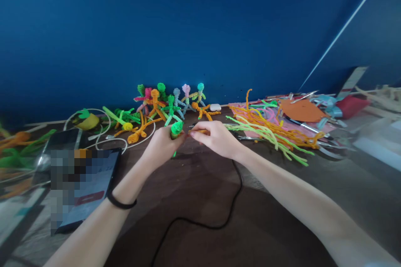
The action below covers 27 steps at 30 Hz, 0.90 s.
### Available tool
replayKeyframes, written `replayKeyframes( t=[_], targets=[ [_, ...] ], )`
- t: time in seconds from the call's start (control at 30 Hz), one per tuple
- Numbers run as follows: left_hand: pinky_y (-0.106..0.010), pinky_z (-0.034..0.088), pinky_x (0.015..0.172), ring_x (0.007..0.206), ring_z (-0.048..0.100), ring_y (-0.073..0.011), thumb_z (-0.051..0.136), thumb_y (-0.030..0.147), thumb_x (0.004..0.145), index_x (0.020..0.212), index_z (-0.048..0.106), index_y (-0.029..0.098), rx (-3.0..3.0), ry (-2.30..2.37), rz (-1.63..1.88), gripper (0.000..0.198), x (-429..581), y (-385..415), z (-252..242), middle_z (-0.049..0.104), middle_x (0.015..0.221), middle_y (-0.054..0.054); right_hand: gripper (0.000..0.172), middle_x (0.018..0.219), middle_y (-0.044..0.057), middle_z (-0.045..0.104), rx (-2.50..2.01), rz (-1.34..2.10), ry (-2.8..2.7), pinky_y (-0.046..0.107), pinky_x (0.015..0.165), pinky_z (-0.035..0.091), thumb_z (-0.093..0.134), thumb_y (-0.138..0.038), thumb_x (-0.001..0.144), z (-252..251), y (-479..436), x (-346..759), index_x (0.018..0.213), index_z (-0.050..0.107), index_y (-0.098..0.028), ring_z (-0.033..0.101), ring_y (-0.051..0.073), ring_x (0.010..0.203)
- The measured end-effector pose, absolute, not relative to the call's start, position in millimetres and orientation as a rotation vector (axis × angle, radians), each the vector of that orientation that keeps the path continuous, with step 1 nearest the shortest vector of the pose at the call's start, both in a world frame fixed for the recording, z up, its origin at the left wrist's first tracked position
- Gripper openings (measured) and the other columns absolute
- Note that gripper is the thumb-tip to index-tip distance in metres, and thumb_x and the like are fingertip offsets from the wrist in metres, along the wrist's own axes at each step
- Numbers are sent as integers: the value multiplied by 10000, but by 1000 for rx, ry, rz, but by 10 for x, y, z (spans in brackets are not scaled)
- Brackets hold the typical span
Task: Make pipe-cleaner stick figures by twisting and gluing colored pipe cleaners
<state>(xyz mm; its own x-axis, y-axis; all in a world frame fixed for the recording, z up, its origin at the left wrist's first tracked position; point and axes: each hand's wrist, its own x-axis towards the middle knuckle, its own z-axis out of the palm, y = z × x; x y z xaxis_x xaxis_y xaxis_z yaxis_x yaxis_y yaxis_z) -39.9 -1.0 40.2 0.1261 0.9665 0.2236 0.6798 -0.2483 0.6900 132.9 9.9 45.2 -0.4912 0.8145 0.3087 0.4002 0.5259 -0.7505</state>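
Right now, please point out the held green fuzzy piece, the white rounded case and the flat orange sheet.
Held green fuzzy piece (177, 128): head view, rounded top.
White rounded case (215, 107): head view, visible middle.
Flat orange sheet (301, 111): head view, surface middle.

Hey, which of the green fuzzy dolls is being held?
The green doll in the left hand. Its head sticks out of the grip; the other green dolls near the blue wall aren't held.

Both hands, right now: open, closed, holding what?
Left hand: closed, holding a green fuzzy piece.
Right hand: closed, pinching a small orange piece; exactly what it is cannot be told.
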Motion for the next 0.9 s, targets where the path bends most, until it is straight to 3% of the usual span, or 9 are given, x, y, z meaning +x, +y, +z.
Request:
replayKeyframes(
  t=[0.1, 0.27, 0.37, 0.5, 0.77, 0.9],
  targets=[
    [-250, 376, 536, 554, 481, -131, 541, 359, 696, 653, 604, 154, 1881, 1536, 1000, 218, -387, -14, 438, 546, 556, 14, 258, 565, -7, 532, -955, 740, -2158, 219, 523, 309, 431, -304, 836, 456, 40, 1313, 762, 616, -141, 442, 79, 511],
    [-249, 396, 572, 599, 504, -132, 554, 329, 692, 673, 605, 150, 1714, 1463, 1137, 187, -385, -12, 467, 567, 619, -1, 188, 722, 15, 615, -857, 758, -2183, 216, 594, 353, 470, -242, 814, 372, 48, 1295, 844, 633, -155, 500, 94, 606],
    [-251, 400, 587, 603, 502, -130, 569, 342, 695, 679, 605, 156, 1698, 1404, 1155, 190, -392, -13, 475, 559, 612, 6, 192, 624, 0, 583, -878, 812, -2220, 218, 575, 355, 468, -242, 813, 323, 88, 1305, 789, 638, -157, 487, 92, 557],
    [-264, 409, 620, 634, 518, -141, 580, 350, 699, 654, 604, 165, 1730, 1359, 1123, 193, -393, -32, 508, 574, 634, 0, 221, 528, -9, 552, -936, 927, -2213, 215, 535, 353, 477, -278, 811, 309, 139, 1336, 752, 646, -147, 471, 86, 496],
    [-264, 429, 604, 637, 529, -146, 591, 365, 691, 679, 614, 179, 1861, 1290, 928, 189, -434, -56, 543, 577, 637, -2, 227, 542, 0, 581, -952, 982, -2253, 205, 495, 349, 501, -283, 791, 314, 213, 1392, 704, 654, -139, 467, 71, 463],
    [-262, 444, 607, 652, 545, -155, 596, 362, 678, 676, 629, 185, 1893, 1278, 839, 180, -444, -49, 544, 599, 652, -7, 197, 587, 10, 606, -992, 1025, -2193, 202, 476, 377, 500, -249, 774, 298, 239, 1410, 774, 664, -140, 492, 73, 457]
  ],
)
